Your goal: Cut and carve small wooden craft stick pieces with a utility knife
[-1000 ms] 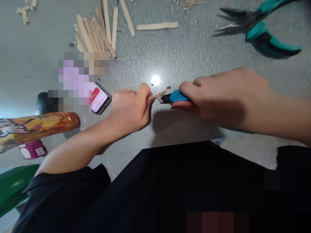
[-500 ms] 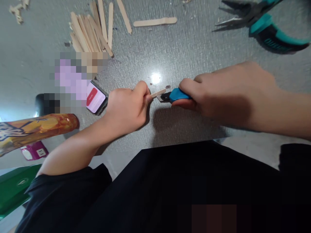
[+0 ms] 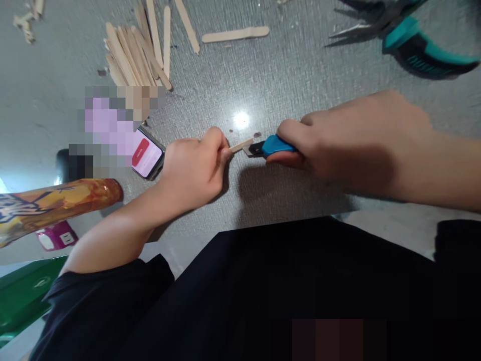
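My left hand (image 3: 197, 163) is closed on a thin wooden craft stick (image 3: 242, 145), whose free end sticks out to the right between thumb and fingers. The rest of that stick is hidden in the fist. In my right hand (image 3: 323, 145) is a blue utility knife (image 3: 277, 146), its black nose and short blade pointing left. The blade lies against the lower edge of the stick or just beside it; I cannot tell if it cuts in. Small dark specks lie on the table (image 3: 296, 85) just above the blade.
A pile of craft sticks (image 3: 128, 55) lies at upper left, with a single craft stick (image 3: 236, 34) to its right. Teal-and-black pliers (image 3: 398, 37) rest at upper right. A phone (image 3: 146, 156), an orange snack tube (image 3: 75, 203), a purple box (image 3: 56, 238) and a green object (image 3: 30, 291) are at left.
The view has shifted slightly, so the sticks and pliers appear a little further left. Both hands keep their holds, and the blade stays close to the stick.
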Demonstrator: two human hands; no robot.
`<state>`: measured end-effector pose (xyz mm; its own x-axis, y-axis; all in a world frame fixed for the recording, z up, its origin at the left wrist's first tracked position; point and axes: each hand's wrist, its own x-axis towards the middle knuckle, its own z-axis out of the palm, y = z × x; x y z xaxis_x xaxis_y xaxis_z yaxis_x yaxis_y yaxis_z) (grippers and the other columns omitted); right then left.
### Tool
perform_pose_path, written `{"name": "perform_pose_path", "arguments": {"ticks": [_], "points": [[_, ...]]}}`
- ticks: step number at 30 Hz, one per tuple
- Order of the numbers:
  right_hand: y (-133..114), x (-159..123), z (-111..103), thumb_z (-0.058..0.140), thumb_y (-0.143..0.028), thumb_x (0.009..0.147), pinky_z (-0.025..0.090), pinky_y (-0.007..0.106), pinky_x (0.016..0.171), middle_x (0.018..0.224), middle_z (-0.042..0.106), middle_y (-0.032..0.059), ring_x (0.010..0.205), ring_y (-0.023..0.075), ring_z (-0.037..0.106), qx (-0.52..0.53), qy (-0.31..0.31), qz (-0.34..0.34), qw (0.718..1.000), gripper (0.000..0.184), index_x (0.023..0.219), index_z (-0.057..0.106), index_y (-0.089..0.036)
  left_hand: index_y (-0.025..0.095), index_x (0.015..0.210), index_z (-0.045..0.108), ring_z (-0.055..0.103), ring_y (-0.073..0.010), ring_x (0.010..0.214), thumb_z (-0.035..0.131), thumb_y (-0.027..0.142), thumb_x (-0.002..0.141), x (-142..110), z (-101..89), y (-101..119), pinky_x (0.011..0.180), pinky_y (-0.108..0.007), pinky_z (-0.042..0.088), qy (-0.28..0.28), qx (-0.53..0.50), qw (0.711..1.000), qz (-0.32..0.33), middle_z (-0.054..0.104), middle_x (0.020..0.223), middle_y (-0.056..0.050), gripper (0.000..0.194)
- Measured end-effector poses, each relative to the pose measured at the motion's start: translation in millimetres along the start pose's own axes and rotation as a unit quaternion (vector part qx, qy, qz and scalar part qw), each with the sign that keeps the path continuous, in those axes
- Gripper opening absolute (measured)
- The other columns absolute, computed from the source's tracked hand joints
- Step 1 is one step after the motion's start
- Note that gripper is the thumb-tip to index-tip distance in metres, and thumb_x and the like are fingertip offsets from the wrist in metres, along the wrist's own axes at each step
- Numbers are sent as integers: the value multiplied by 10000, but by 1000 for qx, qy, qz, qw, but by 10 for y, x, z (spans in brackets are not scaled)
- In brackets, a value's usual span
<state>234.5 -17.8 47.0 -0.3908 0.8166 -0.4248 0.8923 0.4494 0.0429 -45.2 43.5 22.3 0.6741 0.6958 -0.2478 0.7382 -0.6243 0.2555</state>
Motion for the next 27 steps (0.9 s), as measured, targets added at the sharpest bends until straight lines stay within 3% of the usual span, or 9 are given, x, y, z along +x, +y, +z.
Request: {"name": "perform_pose_path", "arguments": {"ticks": [6,11,18,22,27], "points": [[11,-10,-9,369,-765,1216,222,328,448,592,512,-10,434,169,272,-7,4,-17,1000,651,1105,713,-223,268,1034,640,633,-256,608,433,466,1134,-9,-10,-3,620,-414,351,1,-6,1000,-5,675,678,-30,303],[56,39,-40,372,-789,1209,259,347,481,610,566,0,437,176,346,28,-51,-2,998,659,1076,696,-231,266,1024,649,612,-249,607,470,439,1114,-17,-35,8,635,-421,366,-7,-35,999,-17,649,669,-23,265],[9,49,-53,399,-771,1208,246,338,459,625,536,-5,465,188,309,1,-16,-22,1000,631,1142,712,-227,239,1080,708,637,-270,637,410,502,1132,9,-37,39,658,-440,368,-16,-32,999,-20,681,694,-52,401],[-9,43,-62,402,-782,1203,240,342,469,654,563,6,491,203,333,-10,-4,-28,1000,638,1147,713,-228,249,1070,709,648,-270,633,441,470,1131,4,-5,33,647,-427,383,-4,-30,999,-14,684,687,-43,353],[-8,44,-1,470,-750,1206,211,328,464,637,504,-15,478,168,238,3,20,-21,1000,567,1127,701,-238,249,1097,726,666,-272,657,497,443,1129,-5,7,31,671,-412,424,-9,-35,999,-22,693,716,-45,302]]}}
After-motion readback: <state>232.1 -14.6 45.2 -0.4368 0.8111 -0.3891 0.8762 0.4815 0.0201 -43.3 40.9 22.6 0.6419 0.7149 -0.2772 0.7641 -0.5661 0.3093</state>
